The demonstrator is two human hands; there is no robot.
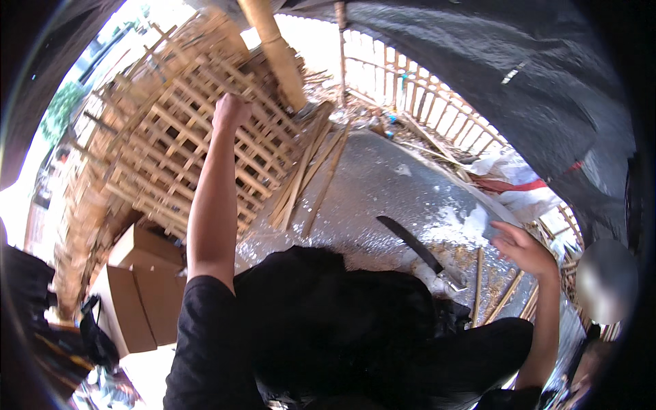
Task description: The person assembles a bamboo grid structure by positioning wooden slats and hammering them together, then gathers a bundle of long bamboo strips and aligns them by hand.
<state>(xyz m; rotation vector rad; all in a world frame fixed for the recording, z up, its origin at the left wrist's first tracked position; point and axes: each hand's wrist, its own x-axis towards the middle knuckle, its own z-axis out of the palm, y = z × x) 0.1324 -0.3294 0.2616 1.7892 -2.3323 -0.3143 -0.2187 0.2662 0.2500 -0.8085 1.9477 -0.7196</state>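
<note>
My left arm reaches forward over a woven bamboo lattice panel (184,140). My left hand (232,111) is closed in a fist at the panel's upper part; its fingers hide whatever they may grip. Out to the right, my right hand (525,251) pinches a small flat grey piece (490,231) between thumb and fingers, above the wet grey sheet (372,171). A long dark-bladed knife (413,244) lies on that sheet in front of my knees, its handle end pointing toward my right side.
Loose bamboo strips (307,171) lie beside the lattice. More bamboo sticks (504,297) are at the right. Cardboard boxes (140,301) stand at left, a thick bamboo post (275,55) rises ahead, and a slatted fence (424,96) runs behind. Another person (607,283) is at far right.
</note>
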